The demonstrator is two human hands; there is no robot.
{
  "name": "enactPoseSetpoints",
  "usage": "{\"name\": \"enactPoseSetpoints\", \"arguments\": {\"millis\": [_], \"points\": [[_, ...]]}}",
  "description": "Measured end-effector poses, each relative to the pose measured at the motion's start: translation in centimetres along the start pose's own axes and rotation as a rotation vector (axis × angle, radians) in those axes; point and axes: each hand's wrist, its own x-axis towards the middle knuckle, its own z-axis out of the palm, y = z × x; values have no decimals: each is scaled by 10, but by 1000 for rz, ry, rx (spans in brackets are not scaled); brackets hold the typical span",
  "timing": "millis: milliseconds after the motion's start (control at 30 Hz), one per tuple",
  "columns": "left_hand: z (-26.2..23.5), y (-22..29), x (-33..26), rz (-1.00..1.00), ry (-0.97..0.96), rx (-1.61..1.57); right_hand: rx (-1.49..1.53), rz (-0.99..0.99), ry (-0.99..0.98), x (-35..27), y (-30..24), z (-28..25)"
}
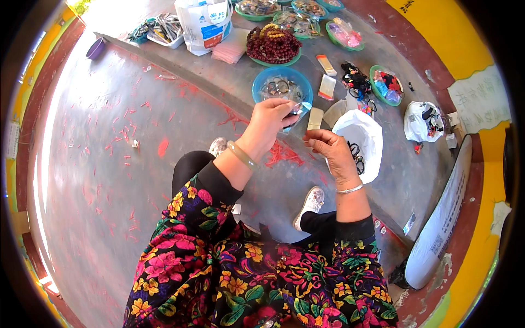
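Floor, packet in left fingers

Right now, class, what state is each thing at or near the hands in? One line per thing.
Left hand: pinching a small clear packet
Right hand: fingers bent; grip unclear
White plastic bag: open, black rings inside
Blue basin: partly filled
Dark red bead strands: heaped in a green bowl

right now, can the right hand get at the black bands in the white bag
Probably yes: the right hand appears close beside the white bag, whose mouth is wide open, and nothing else seems to lie over the black bands inside.
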Motion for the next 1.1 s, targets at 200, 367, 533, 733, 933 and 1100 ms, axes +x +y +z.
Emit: {"name": "enactPoseSetpoints", "arguments": {"millis": [200, 367, 533, 733, 933, 1100], "points": [[6, -6, -6, -86, -115, -58, 180, -59, 200, 7, 4, 3], [13, -12, -13, -129, -153, -65, 196, -39, 217, 5, 3, 1], [13, -19, -14, -152, -180, -110, 182, -93, 285, 3, 2, 5], [17, -18, -15, -148, -225, -142, 197, -142, 295, 6, 9, 0], [17, -17, -17, -116, -219, 84, 78, -235, 287, 3, 3, 4], [19, -14, -18, -162, -176, 21, 32, -277, 312, 0, 0, 5]]}}
